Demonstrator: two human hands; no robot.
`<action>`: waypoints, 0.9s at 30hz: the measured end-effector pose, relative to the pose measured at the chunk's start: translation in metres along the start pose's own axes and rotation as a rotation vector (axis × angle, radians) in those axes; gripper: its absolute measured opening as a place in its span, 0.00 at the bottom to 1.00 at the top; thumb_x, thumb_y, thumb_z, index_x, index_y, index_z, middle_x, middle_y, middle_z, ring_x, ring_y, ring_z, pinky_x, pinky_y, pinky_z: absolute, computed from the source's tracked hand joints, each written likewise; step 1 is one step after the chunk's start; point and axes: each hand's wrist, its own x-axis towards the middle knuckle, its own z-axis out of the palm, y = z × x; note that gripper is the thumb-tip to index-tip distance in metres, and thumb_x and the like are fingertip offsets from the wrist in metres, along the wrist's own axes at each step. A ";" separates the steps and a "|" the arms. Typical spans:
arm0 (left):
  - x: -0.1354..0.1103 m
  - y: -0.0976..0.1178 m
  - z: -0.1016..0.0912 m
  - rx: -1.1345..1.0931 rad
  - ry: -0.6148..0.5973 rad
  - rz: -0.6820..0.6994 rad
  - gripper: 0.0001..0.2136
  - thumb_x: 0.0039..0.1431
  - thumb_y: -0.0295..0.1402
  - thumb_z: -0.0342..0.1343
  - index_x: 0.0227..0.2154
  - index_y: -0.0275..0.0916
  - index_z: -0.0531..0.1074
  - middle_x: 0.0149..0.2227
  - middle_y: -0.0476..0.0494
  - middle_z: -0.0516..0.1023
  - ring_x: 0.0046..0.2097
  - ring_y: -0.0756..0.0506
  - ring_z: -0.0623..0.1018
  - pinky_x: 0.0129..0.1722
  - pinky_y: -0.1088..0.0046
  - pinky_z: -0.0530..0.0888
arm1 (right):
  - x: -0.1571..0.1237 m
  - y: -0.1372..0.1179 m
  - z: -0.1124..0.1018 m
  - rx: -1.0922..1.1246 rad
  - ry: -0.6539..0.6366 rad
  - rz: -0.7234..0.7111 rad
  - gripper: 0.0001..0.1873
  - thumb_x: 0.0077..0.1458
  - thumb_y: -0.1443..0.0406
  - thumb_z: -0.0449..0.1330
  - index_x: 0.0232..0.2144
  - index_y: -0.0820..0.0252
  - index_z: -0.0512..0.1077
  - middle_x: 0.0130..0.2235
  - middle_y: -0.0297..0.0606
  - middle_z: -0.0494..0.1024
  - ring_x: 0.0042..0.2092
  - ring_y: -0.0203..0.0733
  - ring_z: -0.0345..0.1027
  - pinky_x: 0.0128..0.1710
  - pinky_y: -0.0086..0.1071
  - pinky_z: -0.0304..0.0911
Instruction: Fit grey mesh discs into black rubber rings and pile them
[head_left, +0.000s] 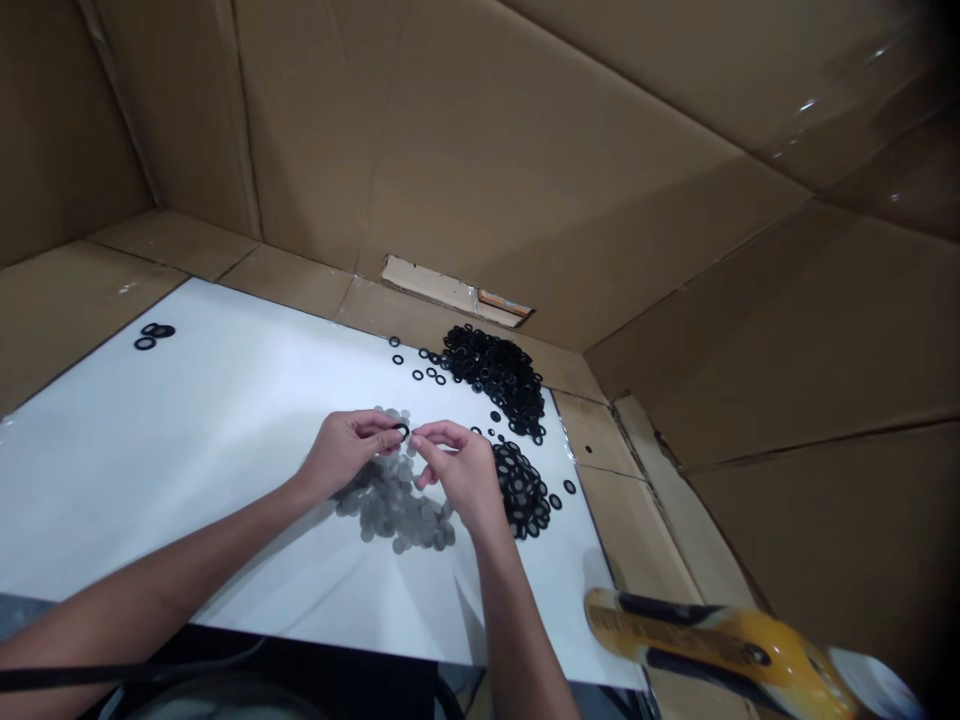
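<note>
In the head view, the left hand was pinched nearly shut on a black rubber ring at its fingertips; the right hand, partly open, gripped nothing visible, its fingertips just beside the ring; grey mesh discs lay beneath on a white sheet; a heap of black rings lay beyond.

The left forearm and right forearm are bare and slim, tapering through narrow wrists into the ungloved left hand and right hand, both with long, thin fingers.

Creased cardboard walls — brown, dim; a torn patch low down
</note>
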 end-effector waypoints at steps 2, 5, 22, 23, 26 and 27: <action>0.000 -0.001 0.001 -0.047 -0.009 -0.011 0.15 0.49 0.42 0.69 0.36 0.38 0.82 0.30 0.43 0.84 0.34 0.42 0.83 0.38 0.64 0.79 | 0.007 0.001 0.005 0.081 -0.002 0.001 0.17 0.45 0.55 0.69 0.33 0.60 0.74 0.27 0.33 0.79 0.17 0.35 0.68 0.17 0.27 0.56; 0.001 -0.001 0.002 -0.056 0.008 0.020 0.14 0.49 0.42 0.68 0.35 0.38 0.81 0.30 0.43 0.84 0.33 0.42 0.82 0.37 0.64 0.79 | 0.013 0.005 0.008 0.103 0.002 0.001 0.17 0.46 0.55 0.69 0.34 0.61 0.74 0.24 0.32 0.78 0.17 0.34 0.66 0.18 0.26 0.56; 0.001 -0.001 0.005 0.089 -0.115 0.072 0.13 0.56 0.41 0.63 0.41 0.39 0.79 0.39 0.43 0.82 0.40 0.43 0.80 0.42 0.67 0.75 | 0.011 0.030 0.016 0.390 -0.133 0.048 0.18 0.47 0.54 0.69 0.31 0.58 0.68 0.27 0.28 0.70 0.22 0.31 0.61 0.22 0.26 0.57; 0.001 -0.001 0.005 0.065 -0.115 0.049 0.12 0.56 0.41 0.63 0.38 0.39 0.78 0.36 0.45 0.81 0.38 0.45 0.79 0.40 0.68 0.75 | 0.011 0.031 0.016 0.407 -0.139 0.055 0.17 0.47 0.54 0.69 0.31 0.58 0.69 0.28 0.29 0.71 0.23 0.31 0.61 0.22 0.26 0.57; 0.002 -0.001 0.006 0.088 -0.143 0.012 0.11 0.58 0.41 0.61 0.32 0.38 0.75 0.29 0.49 0.76 0.32 0.48 0.76 0.35 0.71 0.72 | 0.010 0.032 0.015 0.406 -0.134 0.056 0.17 0.48 0.55 0.69 0.32 0.59 0.70 0.28 0.30 0.73 0.24 0.32 0.63 0.24 0.27 0.60; 0.002 -0.001 0.006 0.118 -0.156 0.010 0.10 0.59 0.41 0.60 0.31 0.38 0.75 0.28 0.50 0.75 0.31 0.48 0.75 0.34 0.72 0.71 | 0.009 0.032 0.014 0.392 -0.114 0.043 0.17 0.48 0.55 0.69 0.33 0.59 0.71 0.29 0.31 0.74 0.24 0.32 0.64 0.24 0.27 0.60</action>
